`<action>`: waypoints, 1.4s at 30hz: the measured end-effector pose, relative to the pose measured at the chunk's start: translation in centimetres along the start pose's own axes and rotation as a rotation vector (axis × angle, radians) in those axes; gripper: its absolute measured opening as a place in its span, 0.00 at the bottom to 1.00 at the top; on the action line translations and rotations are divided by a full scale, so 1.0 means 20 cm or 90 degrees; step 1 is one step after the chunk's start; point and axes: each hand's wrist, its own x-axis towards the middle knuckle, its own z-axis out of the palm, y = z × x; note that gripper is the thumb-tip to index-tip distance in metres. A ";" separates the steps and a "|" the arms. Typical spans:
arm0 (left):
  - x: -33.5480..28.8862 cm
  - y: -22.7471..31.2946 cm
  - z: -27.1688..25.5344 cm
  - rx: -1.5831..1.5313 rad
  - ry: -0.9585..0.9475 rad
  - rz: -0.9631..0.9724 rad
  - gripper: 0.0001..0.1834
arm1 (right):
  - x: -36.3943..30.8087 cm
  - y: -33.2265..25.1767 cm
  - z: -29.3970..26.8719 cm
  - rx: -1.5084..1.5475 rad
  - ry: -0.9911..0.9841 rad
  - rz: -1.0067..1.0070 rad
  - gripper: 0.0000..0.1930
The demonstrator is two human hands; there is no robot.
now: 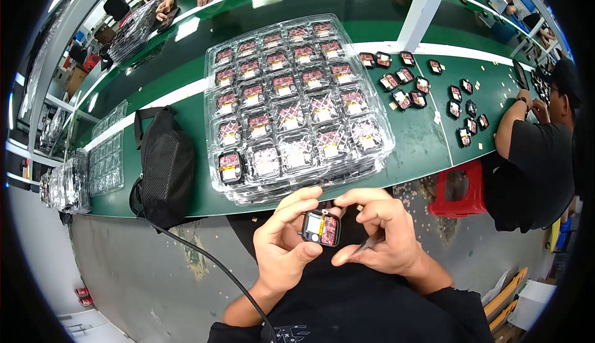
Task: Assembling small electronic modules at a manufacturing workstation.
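Note:
Just past the table's near edge, my left hand (pixel 286 240) grips a small black square watch-like housing (pixel 321 227) between thumb and fingers. Its open face shows a red circuit board, a yellow strip and a pale silver block. Close on its right is my right hand (pixel 387 234), thumb and index finger apart, the index finger near the housing's upper corner. A grey sliver shows by the right thumb; I cannot make out what it is. Beyond both hands lies a stack of clear plastic trays (pixel 387 133), the top one filled with similar housings, some under a clear or patterned cover.
A black mesh bag (pixel 166 163) lies left of the trays on the green table (pixel 434 138). Loose housings (pixel 401 99) are scattered to the right. A black cable (pixel 214 261) crosses at lower left. A co-worker (pixel 539 151) sits at right near a red stool (pixel 460 189). A white post (pixel 424 11) rises behind.

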 end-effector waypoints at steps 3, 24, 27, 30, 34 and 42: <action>0.00 0.01 0.01 -0.016 0.051 0.006 0.36 | 0.02 -0.01 -0.01 -0.141 0.021 -0.014 0.33; -0.02 -0.01 -0.01 -0.007 0.070 0.008 0.33 | 0.05 0.07 0.05 -0.342 0.080 -0.172 0.10; -0.02 -0.01 -0.02 -0.014 0.057 0.024 0.33 | 0.05 0.06 0.05 -0.224 0.062 -0.075 0.09; -0.01 0.01 -0.02 -0.006 0.053 0.025 0.33 | 0.04 0.07 0.06 -0.206 0.068 -0.019 0.08; -0.01 0.01 -0.02 0.005 0.062 0.011 0.33 | 0.05 0.08 0.04 -0.344 0.061 -0.106 0.11; -0.02 0.02 -0.02 -0.003 0.060 0.001 0.32 | 0.05 0.08 0.03 -0.347 0.052 -0.130 0.14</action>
